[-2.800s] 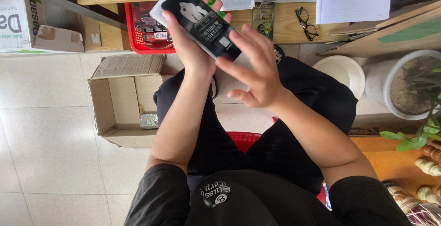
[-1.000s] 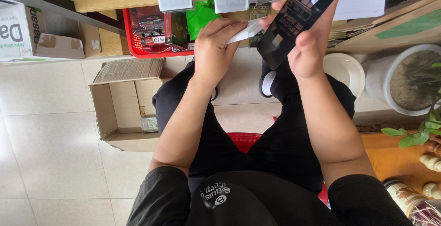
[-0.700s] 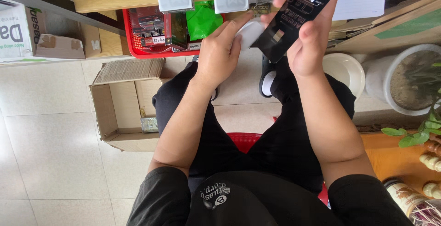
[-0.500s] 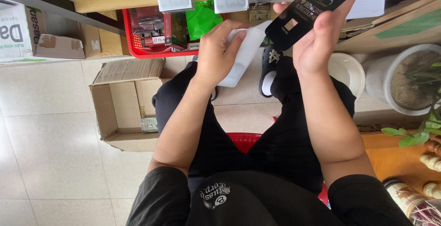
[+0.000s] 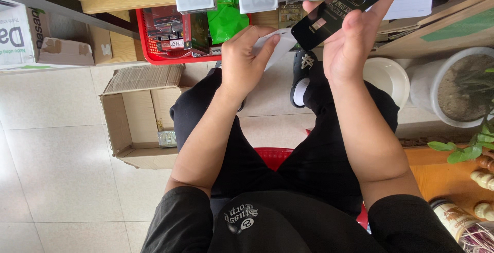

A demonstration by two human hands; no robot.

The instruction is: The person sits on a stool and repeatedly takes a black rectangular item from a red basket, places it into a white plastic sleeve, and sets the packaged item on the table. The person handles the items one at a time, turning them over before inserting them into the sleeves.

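The right hand point(image 5: 355, 42) grips a flat, glossy black card package point(image 5: 342, 6), long axis slanting up-right, while the left hand point(image 5: 247, 60) pinches a white paper sheet point(image 5: 280, 47)

Open cardboard box point(image 5: 136, 116) blocks left floor; red basket point(image 5: 177, 31) ahead.
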